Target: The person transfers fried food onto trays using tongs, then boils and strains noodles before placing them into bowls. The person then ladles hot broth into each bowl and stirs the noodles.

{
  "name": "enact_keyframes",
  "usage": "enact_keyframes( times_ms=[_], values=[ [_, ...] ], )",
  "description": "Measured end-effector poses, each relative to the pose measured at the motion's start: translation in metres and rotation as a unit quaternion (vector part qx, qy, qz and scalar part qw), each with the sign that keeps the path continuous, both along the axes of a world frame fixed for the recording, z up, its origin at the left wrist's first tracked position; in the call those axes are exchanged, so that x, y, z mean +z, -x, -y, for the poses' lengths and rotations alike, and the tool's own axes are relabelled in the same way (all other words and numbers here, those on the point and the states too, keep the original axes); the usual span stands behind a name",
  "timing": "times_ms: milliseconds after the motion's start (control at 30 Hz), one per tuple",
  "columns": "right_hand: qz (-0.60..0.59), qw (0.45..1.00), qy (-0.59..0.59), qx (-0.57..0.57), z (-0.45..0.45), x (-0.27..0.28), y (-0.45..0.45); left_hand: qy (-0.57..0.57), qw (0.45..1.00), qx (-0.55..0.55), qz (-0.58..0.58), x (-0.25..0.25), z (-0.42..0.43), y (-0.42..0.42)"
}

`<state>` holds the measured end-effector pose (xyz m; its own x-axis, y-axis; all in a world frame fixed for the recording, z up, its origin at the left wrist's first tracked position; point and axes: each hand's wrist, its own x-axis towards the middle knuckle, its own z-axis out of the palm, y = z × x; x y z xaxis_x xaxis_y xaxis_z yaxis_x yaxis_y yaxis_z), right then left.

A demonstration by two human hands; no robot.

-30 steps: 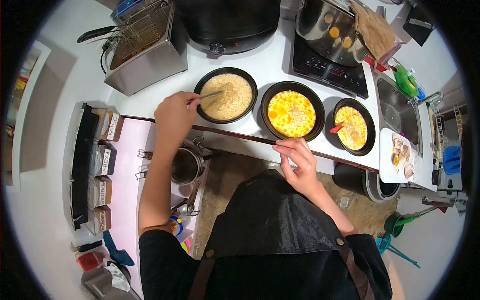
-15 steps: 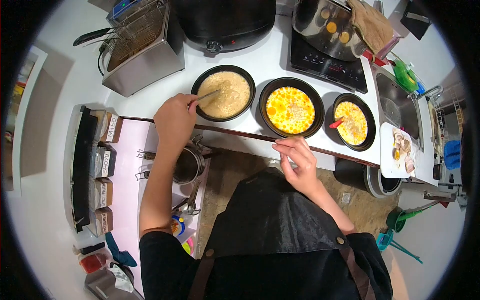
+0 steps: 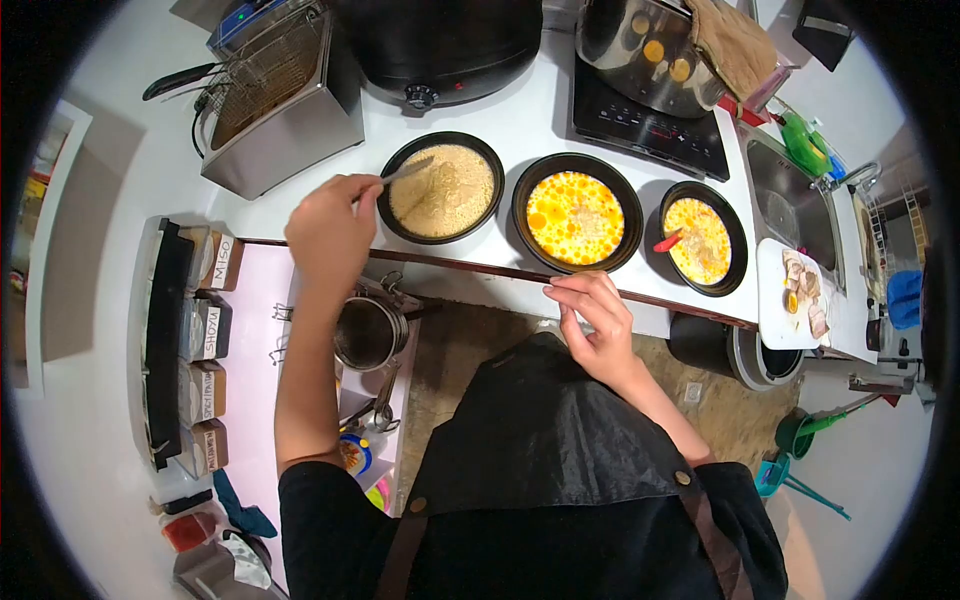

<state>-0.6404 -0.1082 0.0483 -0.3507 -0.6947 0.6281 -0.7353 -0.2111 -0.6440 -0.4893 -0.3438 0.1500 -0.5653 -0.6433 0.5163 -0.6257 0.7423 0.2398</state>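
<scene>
My left hand point(image 3: 333, 222) is closed on the handle of a metal utensil point(image 3: 408, 171), whose far end is at the tan contents of the left black bowl point(image 3: 441, 236). My right hand point(image 3: 593, 322) hangs at the counter's front edge, below the middle bowl point(image 3: 577, 262); its fingers are bent close together, and whether anything is between them is too small to tell. The middle bowl holds yellow liquid with orange oil drops and a pale clump. A smaller black bowl point(image 3: 737, 240) on the right holds similar liquid, with a red spoon point(image 3: 668, 241) at its left side.
Behind the bowls stand a steel fryer point(image 3: 290, 130), a black cooker point(image 3: 440, 50) and a steel pot point(image 3: 640, 50) on an induction hob point(image 3: 650, 140). A white board point(image 3: 775, 310) with sliced food lies near the sink point(image 3: 795, 205). Labelled containers point(image 3: 212, 325) are at left.
My left hand has shifted left with the utensil, whose end has moved toward the left bowl's upper left part. My right hand stays nearly still. The view has shifted slightly.
</scene>
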Motion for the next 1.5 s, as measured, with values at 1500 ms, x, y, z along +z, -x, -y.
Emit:
enact_keyframes(
  times_ms=[1500],
  values=[
    [-0.083,0.994,-0.066,-0.001,-0.091,0.013,0.151,-0.166,0.957,-0.103,0.213,-0.022,-0.052,0.139]
  ],
)
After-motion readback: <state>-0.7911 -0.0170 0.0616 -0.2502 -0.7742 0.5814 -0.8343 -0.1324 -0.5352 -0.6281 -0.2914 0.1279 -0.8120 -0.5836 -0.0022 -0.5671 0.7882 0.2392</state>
